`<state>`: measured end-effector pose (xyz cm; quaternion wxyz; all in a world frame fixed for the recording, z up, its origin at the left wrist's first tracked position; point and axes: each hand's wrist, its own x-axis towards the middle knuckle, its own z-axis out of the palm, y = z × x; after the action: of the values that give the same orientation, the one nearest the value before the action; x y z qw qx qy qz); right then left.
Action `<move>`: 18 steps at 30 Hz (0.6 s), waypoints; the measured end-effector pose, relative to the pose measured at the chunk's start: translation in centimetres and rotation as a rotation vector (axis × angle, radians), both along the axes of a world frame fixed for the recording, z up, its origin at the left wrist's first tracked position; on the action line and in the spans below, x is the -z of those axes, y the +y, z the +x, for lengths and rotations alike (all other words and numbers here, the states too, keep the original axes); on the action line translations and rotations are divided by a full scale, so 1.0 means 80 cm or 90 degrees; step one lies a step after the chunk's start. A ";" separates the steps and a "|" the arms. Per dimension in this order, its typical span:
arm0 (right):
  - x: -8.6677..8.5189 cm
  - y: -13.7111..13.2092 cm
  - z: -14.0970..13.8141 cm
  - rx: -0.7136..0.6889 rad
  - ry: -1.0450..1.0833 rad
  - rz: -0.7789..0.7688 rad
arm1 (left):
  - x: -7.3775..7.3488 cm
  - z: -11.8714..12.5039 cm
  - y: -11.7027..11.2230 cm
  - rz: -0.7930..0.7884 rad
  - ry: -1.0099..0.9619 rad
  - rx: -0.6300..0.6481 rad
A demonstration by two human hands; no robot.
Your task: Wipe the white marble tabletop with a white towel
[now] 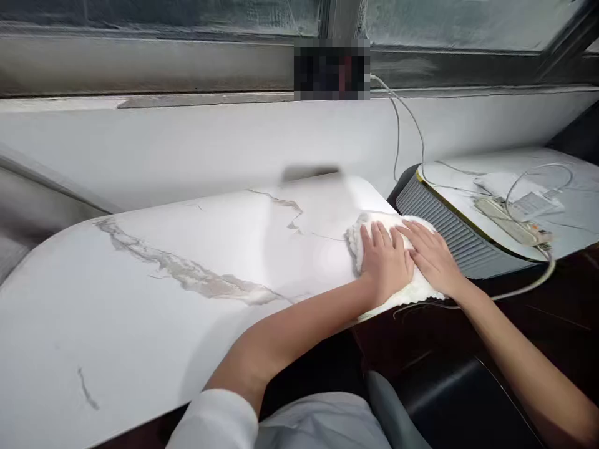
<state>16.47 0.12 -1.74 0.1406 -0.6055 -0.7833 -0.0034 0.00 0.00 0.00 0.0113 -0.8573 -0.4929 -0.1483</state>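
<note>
A white fluffy cloth [425,288] lies spread at the right end of a white marble-patterned tabletop [224,237], its lower corner reaching the front edge. Flat on top of it rests my left hand [386,263], fingers stretched forward and slightly apart. My right hand [433,257] presses on the cloth just beside it, fingers extended toward the left hand and nearly touching it. Neither hand is wrapped round the cloth. Part of the cloth is hidden beneath both palms.
Right of the tabletop stands a second marbled table [580,206] with a ribbed grey side [452,234]. It carries a power strip [508,219] and cables. One white cable [414,118] runs up to the windowsill. A black chair seat [468,405] is below.
</note>
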 end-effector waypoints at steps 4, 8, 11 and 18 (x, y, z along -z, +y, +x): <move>0.000 -0.018 -0.013 -0.003 -0.031 0.002 | 0.000 -0.013 -0.014 -0.006 0.001 0.005; -0.002 -0.038 -0.039 -0.013 -0.037 0.013 | 0.000 -0.037 -0.030 0.000 -0.001 0.011; -0.003 -0.053 -0.066 -0.019 -0.033 0.022 | 0.002 -0.060 -0.040 0.007 0.006 0.023; -0.009 -0.050 -0.112 -0.041 -0.043 -0.018 | 0.006 -0.101 -0.040 -0.008 0.023 0.015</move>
<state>7.47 -3.92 -0.99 0.1058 -0.5816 -0.8065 -0.0082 -8.11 -3.24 -0.46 0.0132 -0.8655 -0.4837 -0.1294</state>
